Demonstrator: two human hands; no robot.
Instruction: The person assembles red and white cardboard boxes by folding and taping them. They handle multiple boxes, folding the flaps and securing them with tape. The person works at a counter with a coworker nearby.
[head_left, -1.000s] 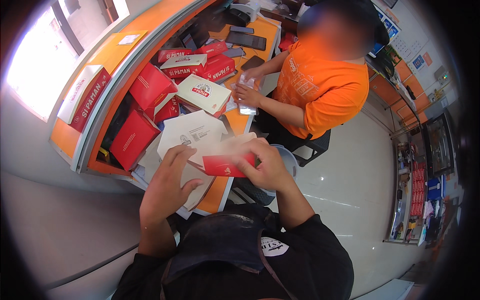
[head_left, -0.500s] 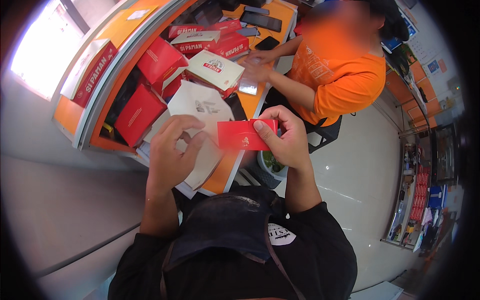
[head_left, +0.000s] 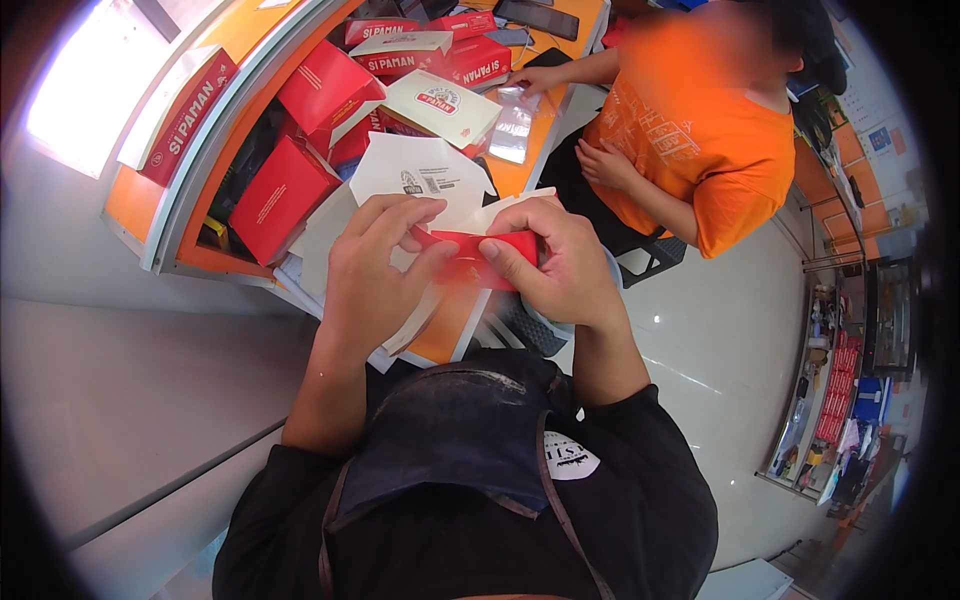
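Note:
Between my two hands I hold a small red cardboard piece, partly blurred and partly covered by my fingers. My left hand pinches its left end between thumb and fingers. On the other end is my right hand, its thumb lying across the front and its fingers behind. Just beyond my hands, flat white carton sheets with a dark print lie on the orange table. Whether the red piece joins another carton part behind it is hidden.
Red and white folded boxes are heaped at the back left, beside one box on the ledge. At the right a person in an orange shirt sits with one hand near a clear plastic bag. Shelves stand far right.
My left hand has moved in from the left and now grips the red piece too, which has tilted. The other person's hands have parted, one dropping toward the lap.

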